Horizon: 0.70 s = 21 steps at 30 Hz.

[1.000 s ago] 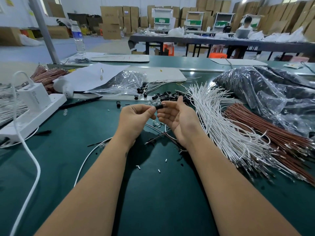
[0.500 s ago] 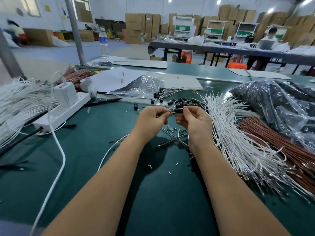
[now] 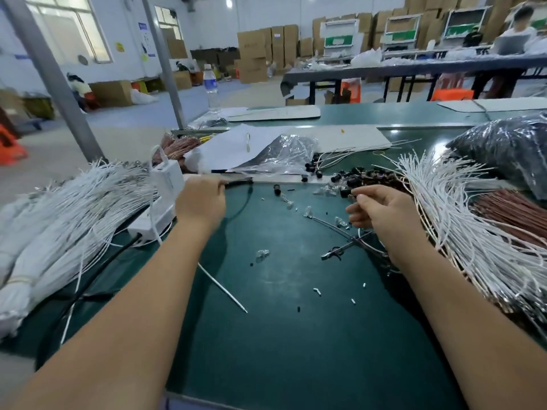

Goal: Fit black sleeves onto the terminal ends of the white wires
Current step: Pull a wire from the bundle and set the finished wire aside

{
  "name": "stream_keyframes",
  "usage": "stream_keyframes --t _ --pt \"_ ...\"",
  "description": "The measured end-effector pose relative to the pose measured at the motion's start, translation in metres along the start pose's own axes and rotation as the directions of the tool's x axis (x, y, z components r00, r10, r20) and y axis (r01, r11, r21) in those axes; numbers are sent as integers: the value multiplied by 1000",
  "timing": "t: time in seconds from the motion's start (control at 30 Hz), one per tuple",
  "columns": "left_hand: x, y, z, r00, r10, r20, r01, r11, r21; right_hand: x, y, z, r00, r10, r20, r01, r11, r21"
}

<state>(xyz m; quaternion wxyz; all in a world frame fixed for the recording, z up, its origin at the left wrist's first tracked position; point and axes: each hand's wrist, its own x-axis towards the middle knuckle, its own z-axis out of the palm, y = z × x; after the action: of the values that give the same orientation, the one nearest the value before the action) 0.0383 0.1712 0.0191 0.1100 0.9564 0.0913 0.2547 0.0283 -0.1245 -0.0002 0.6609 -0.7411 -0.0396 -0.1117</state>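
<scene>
windows (image 3: 74,34) left | cardboard boxes (image 3: 266,51) stacked | long table (image 3: 414,69) behind

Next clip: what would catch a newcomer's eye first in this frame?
Probably the two fans of white wires: a bundled heap at the left and a loose spread at the right of the green mat. Between them, the right hand reaches toward scattered black sleeves, while the left hand sits near a white power strip.

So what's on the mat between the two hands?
Head view: between the left hand and right hand lie clear plastic bits, small black specks and one loose black sleeve.
</scene>
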Motion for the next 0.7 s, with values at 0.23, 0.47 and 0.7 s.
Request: stream_keyframes --t 0.23,0.47,0.7 --pt "-9 41 -3 983 155 101 -159 986 42 -6 -8 5 977 -171 125 211 752 -624" --pt "-25 78 -37 588 -2 809 -33 999 26 -11 -15 2 956 -49 289 268 552 -790" --pt "-30 94 -27 706 164 689 134 924 -358 -8 -10 0 964 -61 261 242 613 -752"
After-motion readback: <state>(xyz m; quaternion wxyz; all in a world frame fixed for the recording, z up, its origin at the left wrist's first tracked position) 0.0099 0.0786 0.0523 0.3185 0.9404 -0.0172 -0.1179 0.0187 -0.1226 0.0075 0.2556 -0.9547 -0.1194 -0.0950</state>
